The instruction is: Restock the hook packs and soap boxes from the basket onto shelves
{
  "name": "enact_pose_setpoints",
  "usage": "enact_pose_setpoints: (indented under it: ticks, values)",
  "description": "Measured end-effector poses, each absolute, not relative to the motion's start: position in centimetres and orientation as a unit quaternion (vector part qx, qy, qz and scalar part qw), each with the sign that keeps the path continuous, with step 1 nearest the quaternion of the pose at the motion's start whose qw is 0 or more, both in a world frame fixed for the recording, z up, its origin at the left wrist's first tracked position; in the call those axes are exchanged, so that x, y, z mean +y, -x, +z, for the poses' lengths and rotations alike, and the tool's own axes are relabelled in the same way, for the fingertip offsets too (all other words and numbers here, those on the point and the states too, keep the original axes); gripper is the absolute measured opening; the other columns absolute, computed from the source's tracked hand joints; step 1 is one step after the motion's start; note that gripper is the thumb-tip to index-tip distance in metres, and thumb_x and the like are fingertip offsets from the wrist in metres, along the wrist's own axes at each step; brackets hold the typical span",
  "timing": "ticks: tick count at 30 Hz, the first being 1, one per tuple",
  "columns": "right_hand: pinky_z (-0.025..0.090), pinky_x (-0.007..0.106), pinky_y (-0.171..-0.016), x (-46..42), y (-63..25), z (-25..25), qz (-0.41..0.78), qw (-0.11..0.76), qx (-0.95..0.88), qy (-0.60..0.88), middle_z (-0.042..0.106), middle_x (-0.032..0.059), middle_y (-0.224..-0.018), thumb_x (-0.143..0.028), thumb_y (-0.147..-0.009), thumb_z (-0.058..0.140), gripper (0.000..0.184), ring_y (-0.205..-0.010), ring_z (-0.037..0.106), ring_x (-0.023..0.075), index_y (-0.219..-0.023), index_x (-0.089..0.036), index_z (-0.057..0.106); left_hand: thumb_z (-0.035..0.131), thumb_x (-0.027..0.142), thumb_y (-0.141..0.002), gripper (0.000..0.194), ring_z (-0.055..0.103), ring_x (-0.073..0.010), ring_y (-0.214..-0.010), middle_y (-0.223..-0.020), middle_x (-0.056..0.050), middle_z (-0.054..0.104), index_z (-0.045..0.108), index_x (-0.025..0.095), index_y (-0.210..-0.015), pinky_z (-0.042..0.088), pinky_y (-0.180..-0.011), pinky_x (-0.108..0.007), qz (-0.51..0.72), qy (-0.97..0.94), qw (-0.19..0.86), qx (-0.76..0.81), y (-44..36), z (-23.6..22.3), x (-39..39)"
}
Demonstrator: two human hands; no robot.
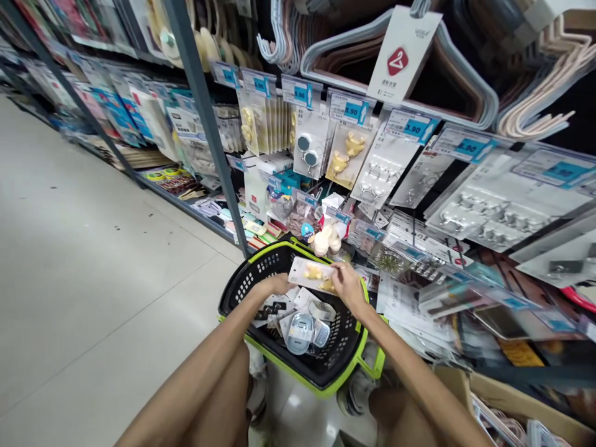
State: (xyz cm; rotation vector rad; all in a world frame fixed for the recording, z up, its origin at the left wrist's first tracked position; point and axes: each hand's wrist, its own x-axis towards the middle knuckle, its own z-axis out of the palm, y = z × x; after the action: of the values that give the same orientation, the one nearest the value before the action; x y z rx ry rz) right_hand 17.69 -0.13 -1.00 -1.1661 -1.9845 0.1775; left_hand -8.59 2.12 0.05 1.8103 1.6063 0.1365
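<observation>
Seen from the head camera, both hands hold one flat pack of yellow hooks (313,274) just above the far rim of the black and green basket (242,273), which stands on the floor before the person's knees. The left hand (275,285) closes its fingers on the pack's left edge; the right hand (348,287) pinches the right edge, thumb on top, the fingers curled underneath and mostly hidden. The pack lies face up and tilted a little, with at least two yellow shapes showing under the clear front.

Judging from this, the step in hand looks like setting the pack into the basket. It would go best kept flat and laid on the packs already inside, not dropped on edge; those lie loose and could let it slide.

Counted: one pack in the hands, one basket, two hands. Inside the basket I make out one round pale blue item (300,329) and several white cards; their number is too jumbled to tell. On the shelf (205,105) behind hangs one matching pack of yellow hooks (345,156), beside a pack with two round grey hooks (307,149).
</observation>
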Motion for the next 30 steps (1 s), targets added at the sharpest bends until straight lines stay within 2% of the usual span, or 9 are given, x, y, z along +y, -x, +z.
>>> enact_pose_setpoints:
  ticks: [3,5,8,11,16,19,22,25,30]
  values:
    - [0.053,0.034,-0.087,-3.5,-19.0,1.6,0.133,0.515,-0.672,0.516,0.072,0.0090,-0.106,-0.027,-0.099,0.048,0.024,-0.093,0.067,0.0193,-0.114,-0.018,0.065,0.044,0.053,-0.096,0.055,0.070,-0.0285,-0.107,-0.113,-0.016,0.075,0.071,0.010,-0.116,0.056,-0.091,-0.037,0.182,-0.675,0.461,0.547,7.1,1.9,0.6]
    - [0.053,0.032,-0.082,-4.8,-19.3,2.5,0.190,0.564,-0.593,0.542,0.072,0.0087,-0.106,-0.033,-0.100,0.050,0.026,-0.090,0.068,0.0184,-0.114,-0.017,0.064,0.038,0.067,-0.097,0.069,0.071,-0.0275,-0.106,-0.115,-0.018,0.074,0.068,0.010,-0.121,0.057,-0.090,-0.037,0.301,-0.611,0.576,0.452,5.8,3.4,-0.8]
    - [0.054,0.032,-0.084,-5.3,-18.6,3.1,0.249,0.637,-0.519,0.513,0.071,0.0103,-0.108,-0.040,-0.097,0.055,0.030,-0.095,0.068,0.0189,-0.114,-0.016,0.063,0.062,0.069,-0.087,0.068,0.071,-0.0277,-0.103,-0.117,-0.019,0.073,0.067,0.011,-0.121,0.058,-0.086,-0.038,0.389,-0.560,0.644,0.347,3.9,5.4,-2.7]
    - [0.055,0.034,-0.090,-5.4,-17.3,3.3,0.296,0.660,-0.511,0.464,0.070,0.0119,-0.112,-0.042,-0.095,0.060,0.032,-0.100,0.067,0.0192,-0.115,-0.017,0.061,0.080,0.057,-0.078,0.066,0.070,-0.0272,-0.103,-0.120,-0.018,0.072,0.067,0.011,-0.123,0.058,-0.082,-0.034,0.445,-0.575,0.597,0.339,2.6,6.2,-3.7]
    - [0.060,0.034,-0.080,-5.3,-16.0,3.0,0.473,0.616,-0.495,0.388,0.072,0.0115,-0.119,-0.049,-0.088,0.070,0.056,-0.093,0.072,0.0199,-0.129,-0.023,0.044,0.077,0.057,-0.081,0.063,0.070,-0.0278,-0.104,-0.119,-0.017,0.073,0.069,0.009,-0.121,0.055,-0.089,-0.037,0.516,-0.563,0.546,0.346,2.5,6.2,-3.0]
    - [0.061,0.035,-0.080,-4.9,-15.9,2.7,0.519,0.584,-0.498,0.378,0.074,0.0110,-0.115,-0.053,-0.082,0.074,0.061,-0.090,0.073,0.0206,-0.126,-0.021,0.046,0.075,0.058,-0.082,0.059,0.069,-0.0249,-0.099,-0.117,-0.015,0.074,0.070,0.010,-0.116,0.055,-0.089,-0.035,0.509,-0.580,0.525,0.358,3.0,5.7,-2.3]
    - [0.059,0.035,-0.085,-4.5,-15.9,2.8,0.495,0.581,-0.524,0.376,0.074,0.0110,-0.113,-0.051,-0.086,0.070,0.047,-0.093,0.072,0.0205,-0.116,-0.019,0.055,0.069,0.063,-0.085,0.055,0.065,-0.0170,-0.075,-0.096,-0.010,0.075,0.071,0.011,-0.102,0.053,-0.070,-0.028,0.491,-0.601,0.491,0.395,3.9,5.0,-1.4]
    - [0.058,0.034,-0.082,-4.5,-16.3,3.4,0.421,0.611,-0.534,0.406,0.073,0.0106,-0.110,-0.047,-0.093,0.062,0.037,-0.091,0.070,0.0202,-0.114,-0.018,0.058,0.050,0.069,-0.093,0.059,0.049,-0.0116,-0.052,-0.062,-0.002,0.059,0.066,0.013,-0.081,0.039,-0.051,-0.024,0.455,-0.612,0.432,0.482,5.3,5.1,-1.0]
    - [0.054,0.033,-0.083,-4.9,-17.3,4.6,0.222,0.640,-0.577,0.456,0.072,0.0104,-0.104,-0.041,-0.098,0.055,0.030,-0.092,0.067,0.0217,-0.116,-0.018,0.059,0.043,0.054,-0.098,0.051,0.049,-0.0152,-0.058,-0.059,-0.004,0.054,0.059,0.019,-0.064,0.041,-0.061,-0.029,0.333,-0.765,0.182,0.520,6.5,4.9,-7.3]
